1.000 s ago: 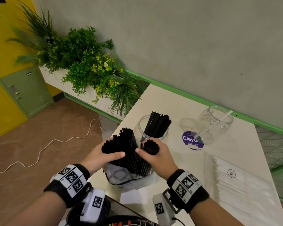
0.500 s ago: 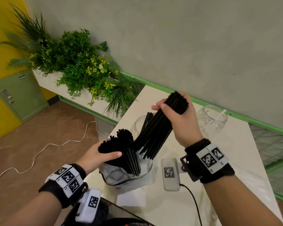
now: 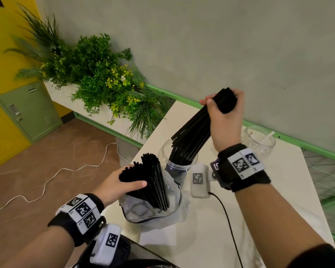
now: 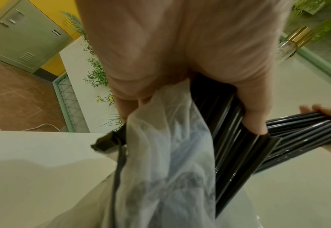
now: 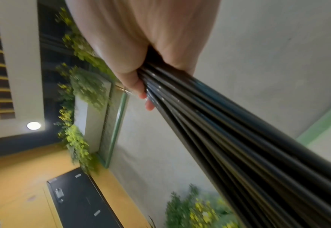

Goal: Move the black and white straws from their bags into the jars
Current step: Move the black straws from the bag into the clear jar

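Black straws (image 3: 149,182) are standing bunched in a clear plastic bag (image 3: 143,211) that is sitting on the white worktop (image 3: 211,229), their upper ends sticking out above the bag's mouth. We are wrapping our left hand (image 3: 114,187) around this bunch near its top, thumb lying across the front and fingers curled behind. In the left wrist view, the bag's thin film is hanging down below the palm.

Just behind the bag, a clear jar (image 3: 177,163) is standing upright and is already holding some black straws. We are closing our right hand (image 3: 223,120) in a full fist around the top of a second bundle of black straws (image 3: 193,130), raised above the jar. This bundle is slanting down and leftward from the fist, and its lower ends are hanging at the jar's mouth; whether they are already inside the rim we cannot tell. In the right wrist view, the fingers are curling tightly round the bundle.

Farther from the bag, beyond the right wrist, a second clear jar (image 3: 261,140) is standing near the wall with a single white straw (image 3: 266,137) leaning in it.

Behind the first jar, a planter of green plants (image 3: 97,78) is sitting off the worktop's far edge.
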`<action>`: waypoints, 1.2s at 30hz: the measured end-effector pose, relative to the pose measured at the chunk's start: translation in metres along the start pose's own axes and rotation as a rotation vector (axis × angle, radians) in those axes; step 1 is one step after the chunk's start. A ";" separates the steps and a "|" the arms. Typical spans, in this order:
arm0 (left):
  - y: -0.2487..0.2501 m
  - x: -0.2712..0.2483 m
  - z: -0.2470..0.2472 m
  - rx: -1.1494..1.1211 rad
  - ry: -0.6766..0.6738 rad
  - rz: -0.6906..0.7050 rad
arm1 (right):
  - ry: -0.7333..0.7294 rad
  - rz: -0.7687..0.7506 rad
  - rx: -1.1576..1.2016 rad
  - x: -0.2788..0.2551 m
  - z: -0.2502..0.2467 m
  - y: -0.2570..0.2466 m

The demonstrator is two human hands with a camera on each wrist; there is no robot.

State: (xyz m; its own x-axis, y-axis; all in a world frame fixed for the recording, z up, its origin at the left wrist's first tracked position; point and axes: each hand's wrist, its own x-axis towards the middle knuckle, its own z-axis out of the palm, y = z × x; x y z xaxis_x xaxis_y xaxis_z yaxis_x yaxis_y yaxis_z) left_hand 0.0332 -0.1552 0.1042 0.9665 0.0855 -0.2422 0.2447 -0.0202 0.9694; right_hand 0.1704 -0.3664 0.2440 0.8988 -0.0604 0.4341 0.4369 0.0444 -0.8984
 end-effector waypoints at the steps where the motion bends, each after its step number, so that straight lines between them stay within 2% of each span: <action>1: 0.000 0.000 0.000 0.002 -0.001 0.002 | 0.002 0.022 -0.022 -0.002 0.006 0.012; 5: -0.001 0.002 -0.001 0.030 -0.006 -0.007 | -0.018 0.124 -0.077 -0.013 0.023 0.061; 8: -0.002 0.001 0.000 0.025 0.013 -0.015 | -0.099 0.177 -0.151 -0.025 0.031 0.092; 14: 0.002 -0.003 0.004 0.008 0.005 -0.029 | -0.180 0.262 -0.293 -0.041 0.035 0.127; 19: -0.001 -0.002 0.005 0.015 0.018 -0.033 | -0.293 0.127 -0.363 -0.038 0.032 0.132; 22: -0.001 0.000 0.006 0.033 0.024 -0.030 | -0.464 -0.014 -0.537 -0.037 0.031 0.131; 25: -0.001 0.001 0.006 0.051 0.014 -0.022 | -0.624 -0.043 -0.660 -0.035 0.035 0.134; 28: -0.001 0.001 0.006 0.047 0.015 -0.022 | -0.598 -0.022 -0.687 -0.028 0.039 0.129; 32: -0.002 0.002 0.006 0.032 0.017 -0.029 | -0.518 -0.115 -0.728 -0.009 0.032 0.124; 36: -0.002 0.003 0.005 0.018 0.009 -0.022 | -0.609 -0.241 -1.042 0.007 0.017 0.137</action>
State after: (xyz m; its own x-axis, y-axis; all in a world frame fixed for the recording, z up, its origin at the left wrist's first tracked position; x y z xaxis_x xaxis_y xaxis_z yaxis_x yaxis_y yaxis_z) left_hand 0.0358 -0.1598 0.1017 0.9600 0.0954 -0.2633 0.2677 -0.0362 0.9628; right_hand 0.2371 -0.3439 0.1249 0.7910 0.5302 0.3054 0.6079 -0.7377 -0.2938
